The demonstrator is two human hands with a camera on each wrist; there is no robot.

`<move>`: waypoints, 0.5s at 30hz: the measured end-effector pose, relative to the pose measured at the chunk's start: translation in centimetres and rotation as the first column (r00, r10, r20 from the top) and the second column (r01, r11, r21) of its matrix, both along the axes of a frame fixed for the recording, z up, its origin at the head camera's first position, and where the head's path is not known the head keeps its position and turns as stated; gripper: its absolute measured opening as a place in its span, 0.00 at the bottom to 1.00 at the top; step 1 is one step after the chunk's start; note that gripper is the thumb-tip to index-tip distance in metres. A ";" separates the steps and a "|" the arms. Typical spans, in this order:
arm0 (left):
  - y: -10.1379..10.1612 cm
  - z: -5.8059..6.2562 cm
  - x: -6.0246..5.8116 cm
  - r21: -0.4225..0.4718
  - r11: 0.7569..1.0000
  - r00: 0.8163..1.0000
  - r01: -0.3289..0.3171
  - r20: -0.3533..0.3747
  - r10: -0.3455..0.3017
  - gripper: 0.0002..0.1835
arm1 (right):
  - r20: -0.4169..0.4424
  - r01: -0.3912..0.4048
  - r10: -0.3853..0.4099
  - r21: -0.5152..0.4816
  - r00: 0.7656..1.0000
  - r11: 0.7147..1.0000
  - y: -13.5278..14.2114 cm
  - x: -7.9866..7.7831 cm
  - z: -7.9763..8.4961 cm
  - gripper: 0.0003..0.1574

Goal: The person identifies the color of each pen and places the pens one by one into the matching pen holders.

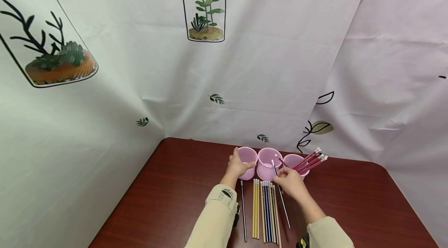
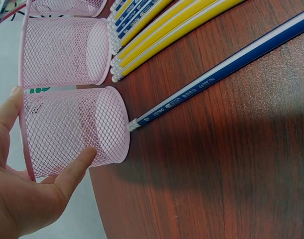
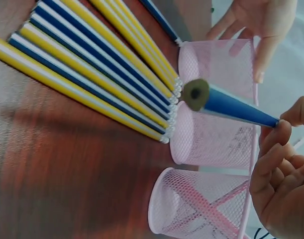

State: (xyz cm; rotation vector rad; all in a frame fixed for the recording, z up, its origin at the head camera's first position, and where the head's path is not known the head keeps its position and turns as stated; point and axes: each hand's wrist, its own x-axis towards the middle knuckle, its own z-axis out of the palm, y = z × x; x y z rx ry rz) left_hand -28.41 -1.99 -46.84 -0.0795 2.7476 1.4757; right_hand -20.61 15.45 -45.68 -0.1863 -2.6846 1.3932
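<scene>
My left hand (image 1: 236, 167) holds the leftmost pink mesh pencil cup (image 2: 67, 132), its thumb and fingers spread round the side and rim. In my right hand (image 1: 290, 181), a blue-and-white striped pencil (image 3: 236, 107) is pinched close to its eraser end, which points up by the middle pink cup (image 1: 268, 155). Its other end slants down toward the front, over the table. Several red pencils (image 1: 308, 161) lean inside the right pink cup (image 3: 161, 199). Beside the left cup's base lies a single blue pencil (image 2: 206, 82).
Yellow pencils (image 1: 256, 209) lie in a small group, with a mixed row of blue and yellow pencils (image 1: 269, 213) to their right, eraser ends toward the cups. Behind the brown table (image 1: 175, 186) hangs a white printed cloth (image 1: 245, 84).
</scene>
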 end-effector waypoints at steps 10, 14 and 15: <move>-0.1 -0.1 -0.1 0.003 1.000 1.000 -0.005 0.007 0.005 0.51 | -0.041 0.063 -0.066 -0.064 0.997 0.996 0.1 -0.9 0.9 0.08; -0.1 0.0 -0.1 0.012 1.000 1.000 -0.005 0.008 0.005 0.51 | -0.020 0.091 -0.095 -0.146 0.995 0.985 0.4 -1.2 1.3 0.11; 0.0 0.0 -0.1 0.015 1.000 1.000 -0.004 0.008 0.004 0.51 | -0.015 0.101 -0.105 -0.165 0.994 0.981 0.6 -1.3 1.4 0.12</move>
